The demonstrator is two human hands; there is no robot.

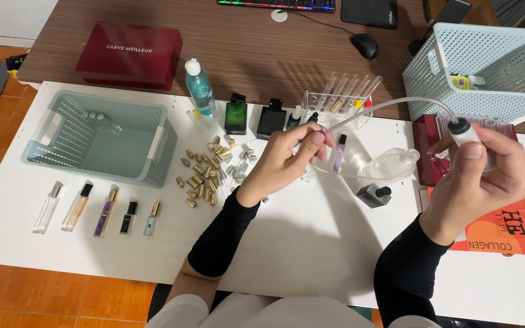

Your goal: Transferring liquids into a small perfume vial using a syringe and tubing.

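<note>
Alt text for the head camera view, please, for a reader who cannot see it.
Over a white table, the right hand holds a syringe joined by clear tubing to the left hand, which pinches the tubing's other end. Small perfume bottles, gold caps and a grey basket lie to the left.

A white table (311,237) abuts a brown wooden desk (256,48) on orange floor tiles (50,300).

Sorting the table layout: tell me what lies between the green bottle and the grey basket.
In the head view, between the green bottle and the grey basket stands a clear plastic bottle of blue liquid, with a small yellow-tipped piece at its base.
</note>
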